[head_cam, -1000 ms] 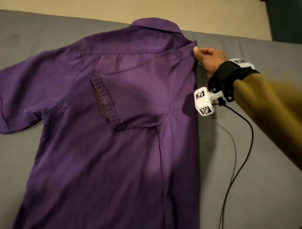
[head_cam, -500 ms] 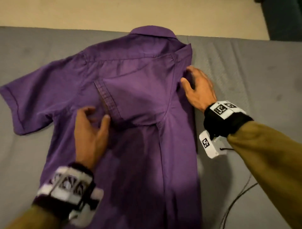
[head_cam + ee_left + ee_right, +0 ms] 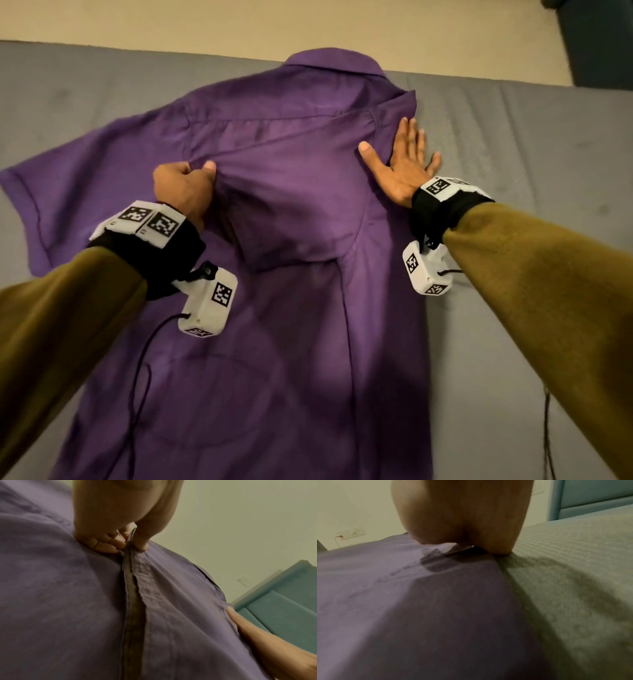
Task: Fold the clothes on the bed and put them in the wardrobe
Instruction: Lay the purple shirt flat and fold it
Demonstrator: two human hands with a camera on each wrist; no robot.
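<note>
A grey bed (image 3: pixel 534 144) with a ribbed cover fills our view, set against a pale cream wall, with a teal padded headboard (image 3: pixel 283 601) off to one side. On the bed lies the purple shirt (image 3: pixel 274 342), short-sleeved and collared, spread back-up with its collar toward the wall. Its right side is folded in over the back, so that the right sleeve (image 3: pixel 301 212) lies across the middle, while the other sleeve lies spread flat out to the left.

We see the left hand (image 3: pixel 183 188) with its fingers curled, pinching the hem of that folded sleeve between thumb and fingertips (image 3: pixel 109 545); in the left wrist view the doubled edge of the cuff runs up into the pinch. The right hand (image 3: pixel 404 164) lies flat with its fingers straight and spread, palm down on the folded right edge of the shirt, near the shoulder; its outer fingers reach over onto the grey cover. In the right wrist view the heel of the hand sits right where purple cloth meets bed.

Both forearms wear olive sleeves (image 3: pixel 534 281), black wrist straps and white tagged camera blocks (image 3: pixel 209 301), with thin black cables (image 3: pixel 137 394) trailing over the shirt and the bed.
</note>
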